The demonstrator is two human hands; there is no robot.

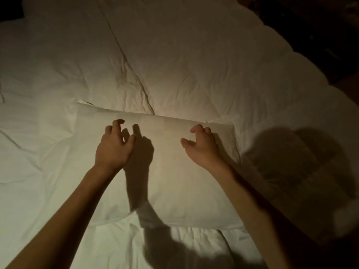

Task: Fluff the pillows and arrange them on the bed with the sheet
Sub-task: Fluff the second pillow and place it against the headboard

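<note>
A white pillow (165,171) lies flat on the bed in front of me, its long side running left to right. My left hand (113,147) hovers over the pillow's far left part, fingers curled and spread, holding nothing. Over the far right part is my right hand (202,146), fingers likewise bent and apart, empty. Both hands cast dark shadows on the pillow. A white quilted duvet (194,65) covers the bed beyond the pillow, and a wrinkled white sheet (29,152) lies to the left and near side.
The bed's right edge (303,61) runs diagonally from top centre to lower right, with dark floor beyond it. A dark object (9,6) sits at the top left corner. The room is dim.
</note>
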